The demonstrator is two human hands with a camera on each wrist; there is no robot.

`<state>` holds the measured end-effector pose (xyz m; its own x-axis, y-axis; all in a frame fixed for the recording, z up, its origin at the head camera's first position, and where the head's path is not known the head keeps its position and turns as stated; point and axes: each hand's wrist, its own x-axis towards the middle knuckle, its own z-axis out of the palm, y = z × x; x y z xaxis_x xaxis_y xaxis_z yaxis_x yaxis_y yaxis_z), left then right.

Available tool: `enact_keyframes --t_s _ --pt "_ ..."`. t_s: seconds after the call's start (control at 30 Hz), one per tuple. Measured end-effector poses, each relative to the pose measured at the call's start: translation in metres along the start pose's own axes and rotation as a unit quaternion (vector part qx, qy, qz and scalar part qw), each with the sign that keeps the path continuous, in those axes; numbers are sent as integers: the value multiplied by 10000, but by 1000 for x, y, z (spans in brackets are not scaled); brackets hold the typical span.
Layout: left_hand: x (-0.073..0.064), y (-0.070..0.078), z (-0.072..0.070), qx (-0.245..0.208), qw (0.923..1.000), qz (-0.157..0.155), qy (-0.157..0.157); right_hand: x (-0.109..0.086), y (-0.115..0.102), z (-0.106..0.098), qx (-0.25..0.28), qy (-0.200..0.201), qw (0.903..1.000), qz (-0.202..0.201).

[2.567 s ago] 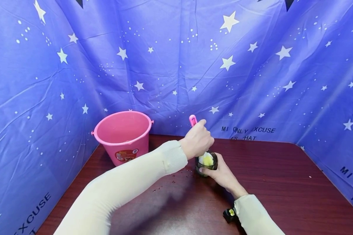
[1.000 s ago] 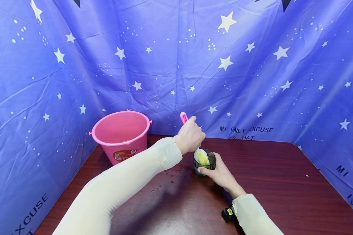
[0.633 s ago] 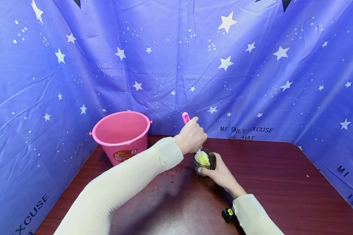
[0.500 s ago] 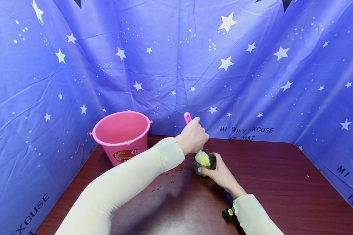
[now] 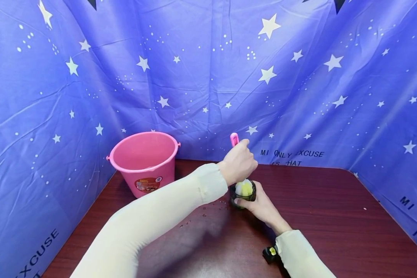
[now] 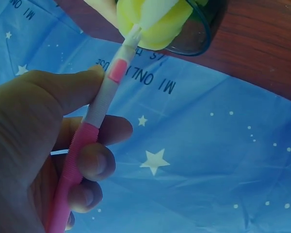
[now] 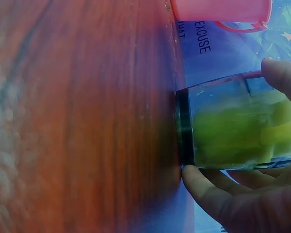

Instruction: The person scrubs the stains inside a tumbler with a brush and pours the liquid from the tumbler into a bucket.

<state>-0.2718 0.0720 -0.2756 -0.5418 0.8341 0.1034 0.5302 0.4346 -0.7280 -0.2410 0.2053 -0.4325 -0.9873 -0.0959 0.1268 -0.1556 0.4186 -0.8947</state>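
My left hand (image 5: 238,162) grips the pink-and-white handle of a sponge cup brush (image 6: 99,102), fingers curled round it and thumb along the white part. The handle's pink end sticks up above the fist in the head view. Its yellow-and-white sponge head (image 5: 244,188) sits inside a dark tinted glass (image 5: 233,200). My right hand (image 5: 262,202) holds that glass round its side, thumb toward me. In the right wrist view the glass (image 7: 223,126) stands with its thick base at the tabletop, the sponge filling much of it.
A pink bucket (image 5: 144,170) with a label stands at the back left of the dark red wooden table (image 5: 319,216). Water drops (image 5: 204,209) lie left of the glass. A small black item (image 5: 270,255) is by the right sleeve. A blue star-patterned cloth (image 5: 194,77) hangs behind.
The left hand and brush handle swing left, then back to the right, and the sponge shifts inside the glass. The right hand keeps holding the glass in about the same place.
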Motion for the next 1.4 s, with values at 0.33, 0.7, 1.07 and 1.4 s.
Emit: enact_keyframes --t_s 0.33,0.7,1.07,1.4 --pt "8 6 -3 345 9993 -5 -144 -14 -35 -3 213 -99 9997 36" --pt "7 0 4 299 9983 -211 -459 -13 -31 -2 158 -91 9998 108" --pt "-8 -8 11 9 9965 -388 -744 -1 1 1 -59 43 9999 154" --pt "-19 -14 18 -262 9962 -534 -638 0 1 1 -116 30 9998 171"
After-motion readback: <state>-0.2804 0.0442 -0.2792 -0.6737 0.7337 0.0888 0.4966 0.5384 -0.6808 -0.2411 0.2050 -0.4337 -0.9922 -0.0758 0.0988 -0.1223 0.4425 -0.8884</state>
